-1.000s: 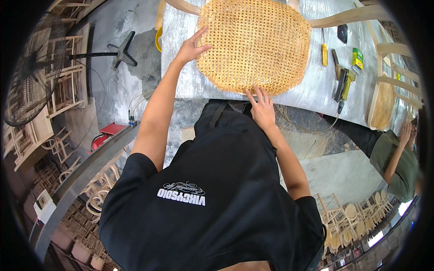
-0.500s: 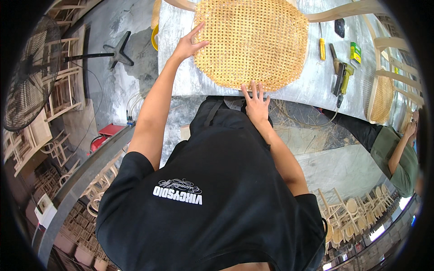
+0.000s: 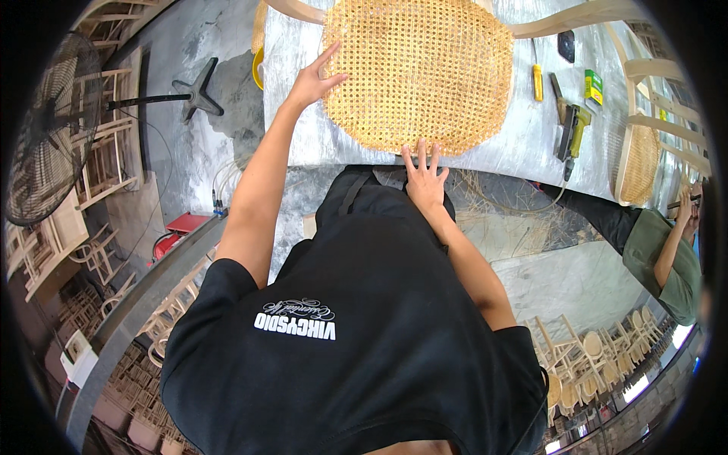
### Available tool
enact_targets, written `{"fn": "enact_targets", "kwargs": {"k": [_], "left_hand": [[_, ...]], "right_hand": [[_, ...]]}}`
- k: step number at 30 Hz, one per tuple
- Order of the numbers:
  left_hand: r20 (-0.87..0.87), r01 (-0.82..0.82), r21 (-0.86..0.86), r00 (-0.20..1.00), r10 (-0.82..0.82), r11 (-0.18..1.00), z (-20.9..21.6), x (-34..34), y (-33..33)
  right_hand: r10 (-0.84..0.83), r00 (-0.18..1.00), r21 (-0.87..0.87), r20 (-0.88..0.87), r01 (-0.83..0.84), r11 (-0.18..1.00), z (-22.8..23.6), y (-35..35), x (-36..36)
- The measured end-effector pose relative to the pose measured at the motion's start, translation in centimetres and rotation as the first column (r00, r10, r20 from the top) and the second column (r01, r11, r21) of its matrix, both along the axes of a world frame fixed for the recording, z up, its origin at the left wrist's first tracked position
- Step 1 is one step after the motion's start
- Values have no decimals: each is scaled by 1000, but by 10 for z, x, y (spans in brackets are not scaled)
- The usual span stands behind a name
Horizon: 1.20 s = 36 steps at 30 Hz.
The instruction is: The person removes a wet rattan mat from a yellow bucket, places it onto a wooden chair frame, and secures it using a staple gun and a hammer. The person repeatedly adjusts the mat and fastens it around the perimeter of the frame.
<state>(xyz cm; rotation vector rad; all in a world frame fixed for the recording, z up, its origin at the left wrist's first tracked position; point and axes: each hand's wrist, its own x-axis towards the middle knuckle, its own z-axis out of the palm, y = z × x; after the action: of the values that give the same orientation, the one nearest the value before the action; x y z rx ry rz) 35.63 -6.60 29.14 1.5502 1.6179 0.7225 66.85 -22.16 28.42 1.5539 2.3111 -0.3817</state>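
Observation:
A round sheet of woven cane webbing (image 3: 417,72), honey-coloured with small holes, lies at the near edge of the worktable over what looks like a chair seat. Pale wooden chair parts (image 3: 572,18) run out from behind it on both sides. My left hand (image 3: 309,82) rests at the cane's left edge, thumb and fingers spread apart over the rim. At the near edge, my right hand (image 3: 425,178) touches the cane with its fingertips, fingers stretched out and apart. Neither hand grips anything visible.
Right of the cane lie a yellow-handled screwdriver (image 3: 538,82), a hammer-like tool (image 3: 559,98), an air nailer (image 3: 574,135) with a hose, a green-yellow box (image 3: 594,86) and a phone (image 3: 566,46). A co-worker (image 3: 662,254) is at far right. A fan (image 3: 53,129) stands left.
Both hands keep nearly the same places on the cane. The whole view has shifted very slightly, and the co-worker's hands at the right have moved a little.

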Motion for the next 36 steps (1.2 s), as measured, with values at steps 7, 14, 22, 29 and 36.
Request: {"fn": "enact_targets", "kwargs": {"k": [7, 14, 22, 29, 36], "left_hand": [[-28, -12, -62, 1000, 11, 998, 1, -1, 0], [71, 4, -32, 997, -2, 999, 5, 2, 1], [-481, 74, -197, 861, -162, 978, 32, 5, 8], [-710, 101, -194, 672, -211, 976, 48, 35, 36], [-680, 334, 69, 705, -201, 940, 53, 144, 118]], "right_hand": [[20, 1000, 44, -20, -19, 999, -1, 1, -3], [2, 999, -53, 34, 0, 999, 0, 5, -9], [0, 995, -44, 96, 5, 999, 2, 3, -13], [-75, 997, -109, 14, 76, 991, 15, 9, -17], [-76, 995, -49, 63, 80, 996, 7, 3, -15]]}}
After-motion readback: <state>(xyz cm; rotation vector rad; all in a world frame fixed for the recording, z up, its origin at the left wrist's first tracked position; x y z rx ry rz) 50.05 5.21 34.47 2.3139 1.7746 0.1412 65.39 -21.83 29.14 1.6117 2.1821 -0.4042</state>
